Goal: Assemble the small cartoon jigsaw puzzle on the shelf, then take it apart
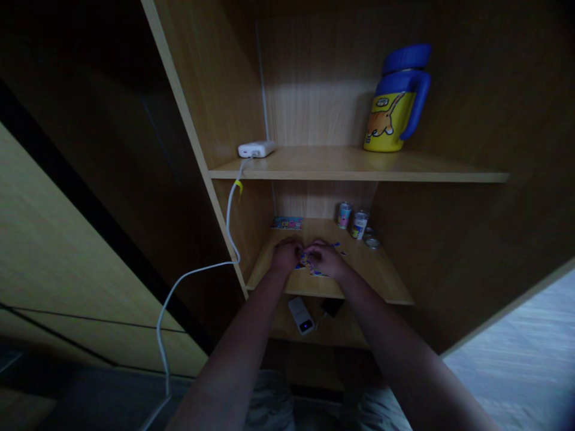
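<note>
On the lower shelf lies a partly joined, colourful jigsaw puzzle (309, 261), much of it covered by my hands. My left hand (286, 254) is at its left side, fingers bent and drawn together; whatever they hold is hidden. Close beside it, my right hand (325, 257) has its fingers curled down onto the puzzle pieces. The fingertips of both hands nearly meet over the puzzle. Beyond the right hand lie a few loose puzzle pieces (336, 244). A bright picture card (287, 223) lies at the back left of this shelf.
Two small printed cans (344, 215) and round metal lids (372, 242) stand at the back right. Above, the upper shelf (323, 160) holds a white device (257, 149) with a cable (188, 274) and a blue-yellow jug (392, 108). Below lies a white power bank (300, 314).
</note>
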Tool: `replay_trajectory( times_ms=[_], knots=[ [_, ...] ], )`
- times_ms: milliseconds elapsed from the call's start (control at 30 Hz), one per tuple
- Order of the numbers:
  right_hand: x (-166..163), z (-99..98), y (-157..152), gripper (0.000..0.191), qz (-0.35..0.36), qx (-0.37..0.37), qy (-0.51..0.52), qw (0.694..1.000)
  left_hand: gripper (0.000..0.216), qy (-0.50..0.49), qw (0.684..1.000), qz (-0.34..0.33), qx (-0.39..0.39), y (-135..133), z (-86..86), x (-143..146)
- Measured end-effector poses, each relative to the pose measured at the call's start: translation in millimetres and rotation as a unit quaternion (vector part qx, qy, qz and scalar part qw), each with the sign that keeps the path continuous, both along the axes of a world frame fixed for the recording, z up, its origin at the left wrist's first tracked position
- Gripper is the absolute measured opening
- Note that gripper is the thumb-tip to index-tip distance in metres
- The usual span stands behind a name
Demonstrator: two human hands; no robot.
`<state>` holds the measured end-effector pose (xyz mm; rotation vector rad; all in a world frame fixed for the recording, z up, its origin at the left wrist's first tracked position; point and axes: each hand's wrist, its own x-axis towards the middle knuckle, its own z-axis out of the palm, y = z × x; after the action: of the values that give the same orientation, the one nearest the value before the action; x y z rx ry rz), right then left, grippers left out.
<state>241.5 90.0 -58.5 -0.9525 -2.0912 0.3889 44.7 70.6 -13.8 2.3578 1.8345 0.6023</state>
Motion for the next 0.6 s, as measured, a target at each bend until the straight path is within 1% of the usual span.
replay_trajectory(
  times_ms=[133,233,300,433,600],
  knots=[
    [-2,4.8,-4,0.019,-0.033,0.021,-0.070,0.997,0.023,-0.002,1.000,-0.001,0.002,1,-0.8,0],
    [-4,8.7,-7,0.017,-0.075,0.024,-0.106,0.991,0.023,-0.004,1.000,-0.003,0.006,2,-1.9,-1],
    [-5,10.3,-9,0.019,-0.107,0.018,-0.118,0.987,0.024,-0.006,1.000,-0.003,0.011,3,-3.1,-2],
    [-6,11.9,-11,0.027,-0.143,0.017,-0.115,0.983,0.023,-0.016,0.999,-0.015,0.023,4,-5.7,-3],
    [0,13.3,-11,0.040,-0.221,0.015,-0.088,0.971,0.021,-0.032,0.996,-0.078,0.038,3,-6.8,-3]
  ],
)
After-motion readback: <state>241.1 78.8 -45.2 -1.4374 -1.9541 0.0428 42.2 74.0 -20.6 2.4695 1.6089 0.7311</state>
